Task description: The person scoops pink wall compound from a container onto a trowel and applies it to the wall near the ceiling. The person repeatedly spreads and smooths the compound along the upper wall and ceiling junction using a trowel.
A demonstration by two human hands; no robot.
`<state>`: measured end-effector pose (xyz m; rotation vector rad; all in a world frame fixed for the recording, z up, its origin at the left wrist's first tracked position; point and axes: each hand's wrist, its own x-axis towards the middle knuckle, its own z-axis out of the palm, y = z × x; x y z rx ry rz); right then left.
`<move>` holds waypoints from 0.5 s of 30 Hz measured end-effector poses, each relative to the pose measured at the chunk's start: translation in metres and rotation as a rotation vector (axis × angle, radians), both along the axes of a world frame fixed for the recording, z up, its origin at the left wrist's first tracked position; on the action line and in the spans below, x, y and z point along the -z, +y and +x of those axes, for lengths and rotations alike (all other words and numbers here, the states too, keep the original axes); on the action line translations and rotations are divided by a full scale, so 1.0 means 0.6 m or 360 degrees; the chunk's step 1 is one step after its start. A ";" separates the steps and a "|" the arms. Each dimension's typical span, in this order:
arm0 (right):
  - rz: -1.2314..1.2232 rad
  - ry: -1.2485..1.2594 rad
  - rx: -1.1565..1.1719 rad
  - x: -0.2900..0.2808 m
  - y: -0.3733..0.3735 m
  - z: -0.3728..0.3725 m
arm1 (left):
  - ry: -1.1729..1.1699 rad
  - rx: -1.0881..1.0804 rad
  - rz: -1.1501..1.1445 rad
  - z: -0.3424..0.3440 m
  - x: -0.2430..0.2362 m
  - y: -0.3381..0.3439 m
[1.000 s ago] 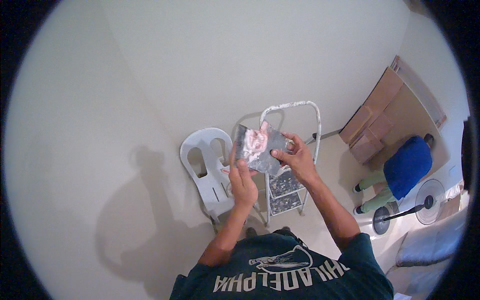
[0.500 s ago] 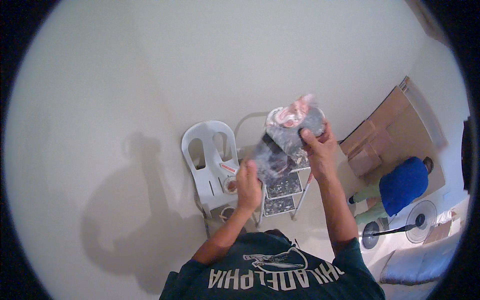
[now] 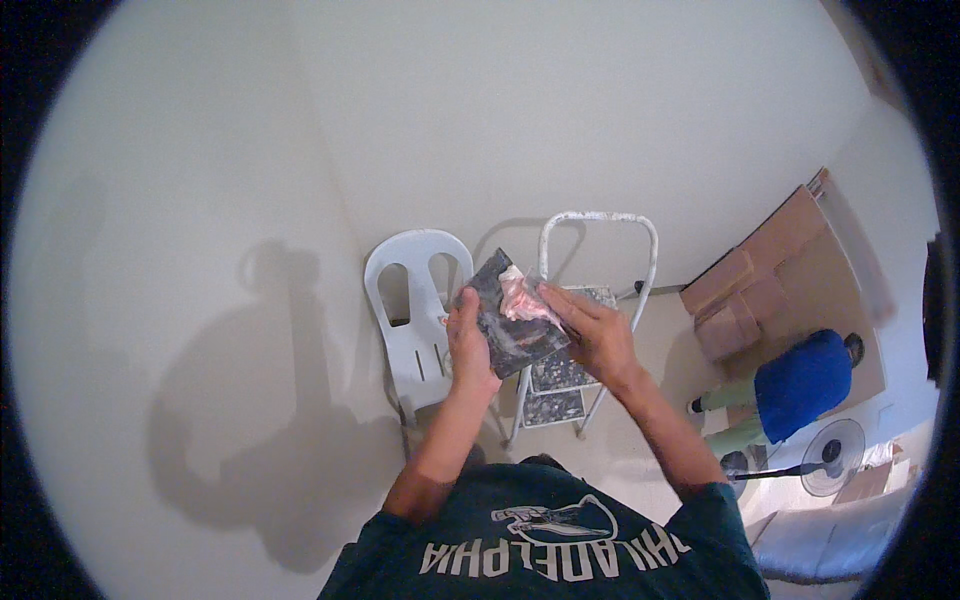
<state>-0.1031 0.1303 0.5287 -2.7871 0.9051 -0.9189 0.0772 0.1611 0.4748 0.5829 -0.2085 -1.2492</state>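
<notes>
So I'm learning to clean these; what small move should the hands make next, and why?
Probably draw the right hand and its pink rag down across the dark tile. The rag sits at the upper edge, pale smears show lower down, and the left hand steadies the tile.

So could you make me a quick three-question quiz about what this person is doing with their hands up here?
1. True or false: the left hand grips the dark board by its edge.
2. What does the right hand press on the board? A) pink rag B) paintbrush C) roller
3. What stands below the hands, beside the white plastic chair?

Key: 1 true. 2 A, the pink rag. 3 The white step ladder.
</notes>
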 end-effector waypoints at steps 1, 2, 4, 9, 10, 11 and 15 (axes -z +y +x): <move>-0.0080 0.0123 0.0015 0.008 -0.018 -0.009 | -0.0034 -0.0120 0.0048 -0.005 -0.008 0.003; -0.0159 0.0248 0.0038 0.013 -0.027 -0.021 | -0.0061 -0.0265 0.0057 -0.010 -0.027 0.007; 0.0100 0.0164 0.0261 0.016 -0.023 -0.042 | -0.0121 -0.0575 0.0065 -0.011 -0.068 0.013; 0.0101 -0.0163 0.0260 -0.023 0.003 -0.014 | -0.1220 -0.0902 0.0115 -0.005 0.032 -0.009; 0.0045 -0.0147 0.0101 -0.011 0.009 0.012 | -0.1346 -0.0920 0.0147 -0.014 0.041 -0.010; -0.0010 -0.0122 -0.0045 -0.003 0.014 0.024 | -0.1339 -0.0873 0.0164 -0.020 0.038 -0.007; 0.0155 -0.0162 -0.0138 -0.021 0.022 0.025 | -0.1244 -0.0934 0.0161 -0.031 0.028 -0.007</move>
